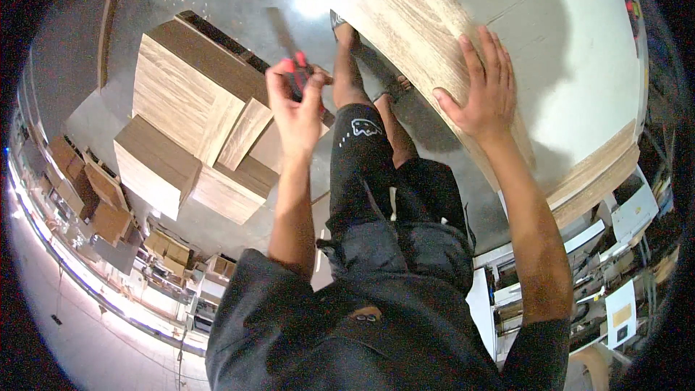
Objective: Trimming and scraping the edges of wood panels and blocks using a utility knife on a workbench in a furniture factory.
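My left hand (pixel 295 110) is closed around the red-and-black handle of a flat file (pixel 279 30). Its long, flat blade points away from me and is somewhat blurred; it is held up in the air, touching nothing that I can see. Fingers spread, my right hand (pixel 486 87) rests flat on a light wood-grain board (pixel 413 11), near its right edge. This long board lies along the left side of a white surface (pixel 579 51), and my hand casts a shadow there. Nothing is gripped in the right hand.
Wood-grain cabinet parts (pixel 184 94) stand on the grey floor (pixel 166 0) to my left. A dark panel (pixel 69 36) is at the far left. More wood-grain boards (pixel 594 177) lie at the right, above a rack of offcuts (pixel 579 246). My legs are beside the long board.
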Demonstrator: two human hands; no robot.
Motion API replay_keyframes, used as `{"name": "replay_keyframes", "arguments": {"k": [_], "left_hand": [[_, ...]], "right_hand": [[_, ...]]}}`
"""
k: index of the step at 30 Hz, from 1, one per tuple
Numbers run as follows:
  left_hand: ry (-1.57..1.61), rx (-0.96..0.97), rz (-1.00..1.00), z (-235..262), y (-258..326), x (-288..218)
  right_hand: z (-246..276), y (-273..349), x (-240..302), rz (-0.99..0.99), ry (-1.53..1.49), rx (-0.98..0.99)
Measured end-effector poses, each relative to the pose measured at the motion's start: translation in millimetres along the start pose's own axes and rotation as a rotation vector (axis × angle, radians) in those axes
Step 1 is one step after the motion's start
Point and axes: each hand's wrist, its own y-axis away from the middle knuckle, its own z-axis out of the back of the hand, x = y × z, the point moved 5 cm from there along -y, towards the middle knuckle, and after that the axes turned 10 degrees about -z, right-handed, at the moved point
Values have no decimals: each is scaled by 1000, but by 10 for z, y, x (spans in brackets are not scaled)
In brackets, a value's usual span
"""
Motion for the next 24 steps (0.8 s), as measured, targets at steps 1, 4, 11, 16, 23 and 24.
{"name": "replay_keyframes", "arguments": {"k": [1, 4, 11, 16, 23, 24], "left_hand": [[-22, 51, 44, -99, 78, 48], [-125, 187, 158, -347, 242, 243], [-270, 178, -51, -270, 202, 243], [-298, 101, 7, -316, 50, 9], [-761, 187, -275, -581, -53, -112], [-793, 194, -279, -632, -54, -145]], "right_hand": [[-7, 17, -23, 19, -21, -24], [-31, 41, -72, 35, 33, -51], [-74, 36, -48, 81, 59, -89], [-92, 40, -78, 64, 48, -57], [-81, 23, -57, 49, 56, -42], [-80, 30, -62, 50, 53, -51]]}}
